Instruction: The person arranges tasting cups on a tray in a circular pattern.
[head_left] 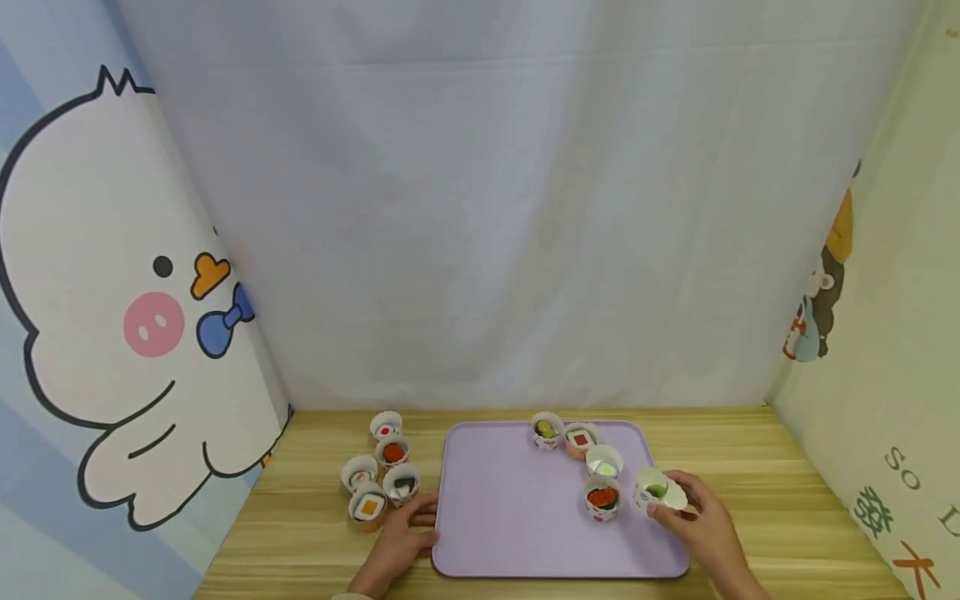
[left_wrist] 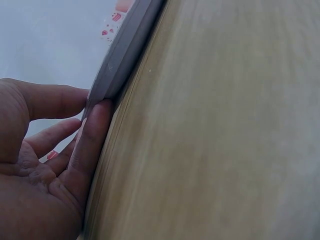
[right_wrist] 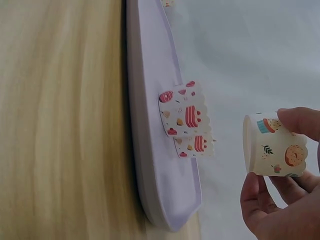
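My right hand (head_left: 701, 517) pinches a scallop-rimmed paper cup (right_wrist: 275, 145) printed with a cupcake and a donut, holding it above the right edge of the lilac tray (head_left: 517, 500). Something small and green (head_left: 657, 491) lies inside that cup. At the tray's left side my left hand (head_left: 405, 533) rests on the table. Its fingertips touch the tray rim in the left wrist view, some fingers low against the side. Nearest the held cup stands a paper cup with orange-red filling (head_left: 602, 497).
More cups stand on the tray: one with yellowish filling (head_left: 546, 430), one with a red-centred square (head_left: 581, 439), one white inside (head_left: 603, 462). Left of the tray, several filled cups cluster, including one with an orange square (head_left: 369, 506). A white curtain (head_left: 480, 208) hangs behind the table.
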